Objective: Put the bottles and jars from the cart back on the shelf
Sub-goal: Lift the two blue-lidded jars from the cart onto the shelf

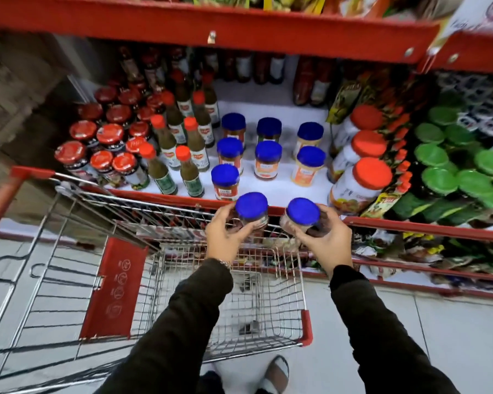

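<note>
My left hand (227, 233) grips a blue-lidded jar (251, 205) from its left side. My right hand (326, 237) holds a second blue-lidded jar (302, 211) from its right side. Both jars hover side by side above the far end of the wire cart (279, 297), just in front of the red shelf edge (160, 196). On the white shelf (276, 184) beyond stand several more blue-lidded jars (225, 175) in three rows. The cart basket below my arms looks bare.
Left of the blue jars stand green sauce bottles (165, 172) with red caps and dark jars (70, 152) with red lids. To the right are large orange-lidded jars (373, 173) and green-lidded ones (439, 180). A red shelf (211, 24) overhangs above. My foot (276, 373) is on the tiled floor.
</note>
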